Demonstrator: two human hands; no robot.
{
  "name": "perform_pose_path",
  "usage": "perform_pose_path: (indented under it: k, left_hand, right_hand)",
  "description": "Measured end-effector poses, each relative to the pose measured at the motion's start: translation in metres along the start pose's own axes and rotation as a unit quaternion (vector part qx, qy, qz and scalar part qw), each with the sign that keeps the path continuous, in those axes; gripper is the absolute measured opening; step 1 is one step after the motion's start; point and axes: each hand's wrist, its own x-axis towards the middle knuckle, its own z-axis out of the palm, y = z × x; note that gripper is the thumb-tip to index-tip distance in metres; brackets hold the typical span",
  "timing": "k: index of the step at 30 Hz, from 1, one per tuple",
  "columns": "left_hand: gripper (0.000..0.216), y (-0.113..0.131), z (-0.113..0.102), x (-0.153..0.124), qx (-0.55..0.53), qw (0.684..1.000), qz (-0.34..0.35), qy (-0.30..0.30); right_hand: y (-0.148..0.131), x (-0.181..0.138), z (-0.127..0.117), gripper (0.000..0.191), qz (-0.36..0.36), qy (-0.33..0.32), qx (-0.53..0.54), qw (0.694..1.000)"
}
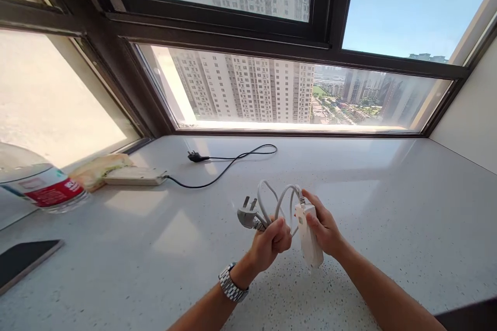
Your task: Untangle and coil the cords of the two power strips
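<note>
I hold a white power strip point(309, 238) with its looped white cable point(277, 199) above a pale speckled windowsill counter point(388, 201). My right hand point(325, 227) is wrapped round the strip's body, which points down and toward me. My left hand point(272, 243), with a metal watch point(232, 284) on the wrist, is closed round the bundled cable just behind its grey three-pin plug point(247, 213). The plug sticks out to the left of my fist.
A second, beige power strip point(134, 176) lies at the left with a black cable point(229, 163) ending in a black plug point(193, 156). Beside it sit a cloth-like bundle point(97, 168), a water bottle point(42, 186) and a dark phone point(23, 261). A large window point(272, 88) rises behind.
</note>
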Motion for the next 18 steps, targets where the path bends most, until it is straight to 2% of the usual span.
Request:
perform_pose_path:
  k: [2,4,11,14,18]
  left_hand:
    - [0.069,-0.002,0.004,0.000,-0.022,0.998,-0.054,0.010]
    - [0.071,-0.002,0.008,0.000,-0.026,0.994,-0.104,0.008]
    - [0.071,0.010,0.018,-0.001,-0.031,0.983,-0.181,0.013]
    - [0.066,0.012,0.024,-0.002,-0.016,0.983,-0.174,0.057]
    - [0.066,0.012,0.033,-0.003,0.023,0.988,-0.120,0.089]
  right_hand:
    - [0.004,-0.004,0.005,0.055,-0.067,0.008,-0.087,0.994]
    - [0.007,-0.008,0.008,0.055,-0.103,0.023,-0.127,0.986]
    - [-0.002,-0.020,0.013,0.052,-0.186,0.052,-0.154,0.969]
    - [-0.002,-0.021,0.017,0.051,-0.207,0.080,-0.173,0.959]
    - [0.003,-0.019,0.018,0.049,-0.214,0.106,-0.198,0.951]
